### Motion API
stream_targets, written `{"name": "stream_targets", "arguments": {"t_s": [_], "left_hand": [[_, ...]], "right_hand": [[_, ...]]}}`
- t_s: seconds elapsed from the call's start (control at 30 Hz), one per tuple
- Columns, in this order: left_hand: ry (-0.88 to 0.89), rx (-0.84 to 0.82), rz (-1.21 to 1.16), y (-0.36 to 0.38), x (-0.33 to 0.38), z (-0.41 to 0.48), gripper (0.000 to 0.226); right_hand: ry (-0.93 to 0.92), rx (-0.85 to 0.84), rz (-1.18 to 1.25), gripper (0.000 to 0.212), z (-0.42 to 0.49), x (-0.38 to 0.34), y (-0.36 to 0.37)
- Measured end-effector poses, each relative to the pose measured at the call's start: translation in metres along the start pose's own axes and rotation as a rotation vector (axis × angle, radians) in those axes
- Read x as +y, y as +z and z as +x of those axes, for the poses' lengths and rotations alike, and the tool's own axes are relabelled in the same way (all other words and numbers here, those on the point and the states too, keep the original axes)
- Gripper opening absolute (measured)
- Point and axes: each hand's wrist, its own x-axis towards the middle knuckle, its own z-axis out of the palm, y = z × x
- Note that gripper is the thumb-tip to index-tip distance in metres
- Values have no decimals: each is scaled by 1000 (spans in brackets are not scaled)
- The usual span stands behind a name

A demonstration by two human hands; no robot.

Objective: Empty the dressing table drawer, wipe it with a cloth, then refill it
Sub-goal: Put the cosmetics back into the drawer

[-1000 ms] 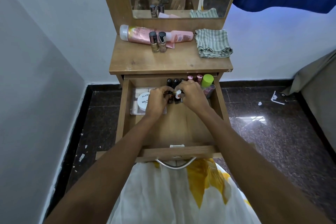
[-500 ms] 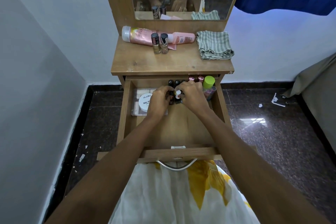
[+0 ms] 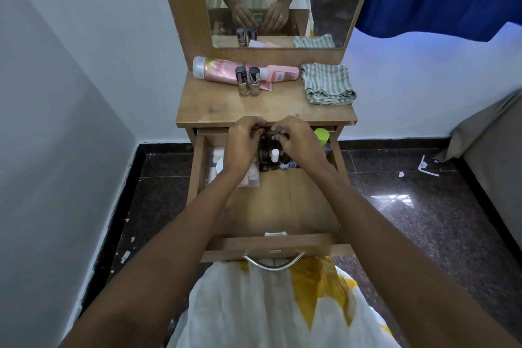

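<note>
Tabletop [image 3: 254, 110] over open drawer [image 3: 271, 246]: emptying step.
Left hand [image 3: 244, 147] and right hand [image 3: 299, 141] pinch small bottles [image 3: 263, 155]; next, lift them onto tabletop.

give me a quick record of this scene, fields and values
drawer: pulled open, partly full
in drawer: small dark bottles, green-capped container, clear packet at left
tabletop: pink bottle lying down, two polish bottles upright, striped cloth folded at right
left hand: curled over bottles at the drawer's back, grip hidden
right hand: same, beside it
</note>
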Motion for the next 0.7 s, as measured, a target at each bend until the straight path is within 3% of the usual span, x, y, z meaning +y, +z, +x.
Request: {"name": "stream_targets", "arguments": {"t_s": [0.33,0.53,0.7], "left_hand": [[80,121,73,-31,12,60,31],[86,96,99,-30,7,93,40],[99,60,67,-26,5,100,36]], "right_hand": [[-23,132,94,27,62,-28,-17],[-61,152,115,40,94,-39,-18],[-66,114,108,38,106,-38,-11]]}}
